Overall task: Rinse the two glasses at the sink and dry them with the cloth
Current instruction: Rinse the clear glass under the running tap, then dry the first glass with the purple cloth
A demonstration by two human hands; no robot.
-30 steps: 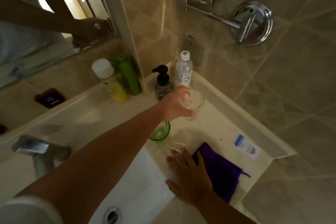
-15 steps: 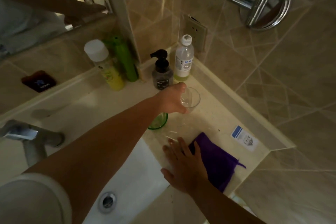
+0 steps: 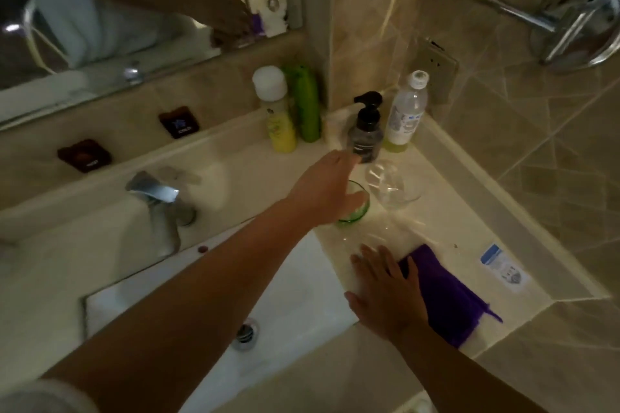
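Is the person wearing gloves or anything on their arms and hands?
No gloves. Both the left hand and the right hand are bare, with no ring, watch or bracelet showing. The forearms are bare too. The edge of a short, light-coloured sleeve shows on the left upper arm; the right arm shows no sleeve in view.

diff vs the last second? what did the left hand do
The left hand let go of the clear glass, which now stands alone on the counter, and moved back toward the sink onto the green glass; whether its fingers have closed on it is unclear. Unchanged: the right hand flat on the counter by the purple cloth, and the bottles at the back.
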